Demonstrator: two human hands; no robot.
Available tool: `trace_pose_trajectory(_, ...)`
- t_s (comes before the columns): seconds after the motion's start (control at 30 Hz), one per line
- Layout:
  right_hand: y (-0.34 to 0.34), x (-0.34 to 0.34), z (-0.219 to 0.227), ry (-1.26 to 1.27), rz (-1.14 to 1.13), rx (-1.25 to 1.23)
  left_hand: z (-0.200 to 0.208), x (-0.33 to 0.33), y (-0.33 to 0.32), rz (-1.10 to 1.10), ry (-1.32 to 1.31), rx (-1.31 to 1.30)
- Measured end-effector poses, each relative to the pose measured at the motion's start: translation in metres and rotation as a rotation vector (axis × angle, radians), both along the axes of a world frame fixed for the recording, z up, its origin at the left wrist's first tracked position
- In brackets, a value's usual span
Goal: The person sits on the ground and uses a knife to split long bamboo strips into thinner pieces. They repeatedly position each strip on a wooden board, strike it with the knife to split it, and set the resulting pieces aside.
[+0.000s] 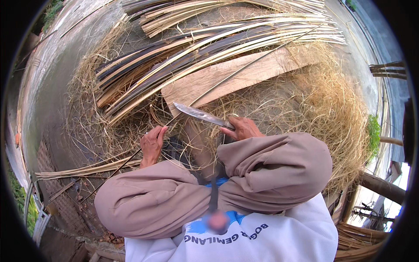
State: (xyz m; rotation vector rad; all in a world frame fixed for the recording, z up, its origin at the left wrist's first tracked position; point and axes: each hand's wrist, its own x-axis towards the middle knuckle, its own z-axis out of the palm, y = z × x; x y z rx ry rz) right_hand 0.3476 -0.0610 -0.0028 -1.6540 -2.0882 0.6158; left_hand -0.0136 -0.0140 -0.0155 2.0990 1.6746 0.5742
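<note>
Gripping a broad steel knife (201, 115), the right hand (242, 129) shaves a thin bamboo strip (231, 75) pinched by the left hand (152, 145).

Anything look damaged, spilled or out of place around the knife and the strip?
Nothing stands out. The right hand holds the knife against a thin bamboo strip gripped by the left hand. Shavings lie heaped around the wooden plank.

My knife (201, 115) has a dull grey metal blade, worn and matt. The bamboo strips (218, 39) look smooth, some dark-skinned, some pale. The plank (244, 76) is bare, rough wood. Dry shavings (323, 109) are straw-like, fibrous. My sleeves (270, 170) are soft matt cloth.
</note>
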Motion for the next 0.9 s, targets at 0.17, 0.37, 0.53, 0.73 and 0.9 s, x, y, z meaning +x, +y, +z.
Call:
trace_pose_trajectory(0.17, 0.056, 0.149, 0.003, 0.094, -0.743, -0.216, 0.003, 0.0, -0.004, -0.012, 0.034, 0.007)
trace_pose_trajectory(0.37, 0.044, 0.092, -0.002, -0.006, -0.36, -0.229, 0.006, -0.014, -0.019, 0.032, 0.019, -0.058)
trace_pose_trajectory(0.53, 0.032, 0.108, -0.029, -0.035, -0.362, -0.051, -0.015, -0.138, -0.061, 0.037, 0.135, -0.108)
trace_pose_trajectory(0.73, 0.08, 0.21, -0.007, 0.191, -0.943, -0.119, -0.052, -0.195, -0.084, 0.009, -0.011, 0.215)
trace_pose_trajectory(0.9, 0.023, 0.027, -0.03, 0.207, -0.236, -0.194, -0.011, -0.046, -0.03, -0.039, 0.135, 0.086)
